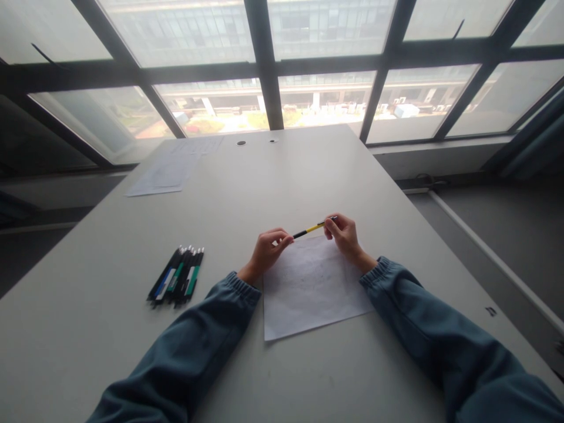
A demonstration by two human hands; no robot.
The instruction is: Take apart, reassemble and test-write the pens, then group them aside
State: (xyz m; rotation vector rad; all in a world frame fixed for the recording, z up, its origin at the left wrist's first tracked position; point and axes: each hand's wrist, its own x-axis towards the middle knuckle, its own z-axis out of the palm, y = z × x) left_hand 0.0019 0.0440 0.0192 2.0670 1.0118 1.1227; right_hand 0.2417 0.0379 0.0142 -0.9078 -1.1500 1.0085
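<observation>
A yellow and black pen (314, 227) is stretched between my two hands, just above the far edge of a white sheet of paper (315, 288). My left hand (269, 249) pinches its black end between thumb and fingers. At the other end, my right hand (342, 234) has its fingers closed on the pen near the clip. The sheet lies on the table below my wrists, with faint marks on it. To the left of my left hand lies a bunch of several pens (176, 276), black with blue, white and green parts, side by side.
The white table (238, 194) runs away towards large windows (326, 100). More papers (163, 167) lie at its far left, and two round cable holes (241, 143) sit near the far edge. A small dark mark (490, 311) shows near the right edge.
</observation>
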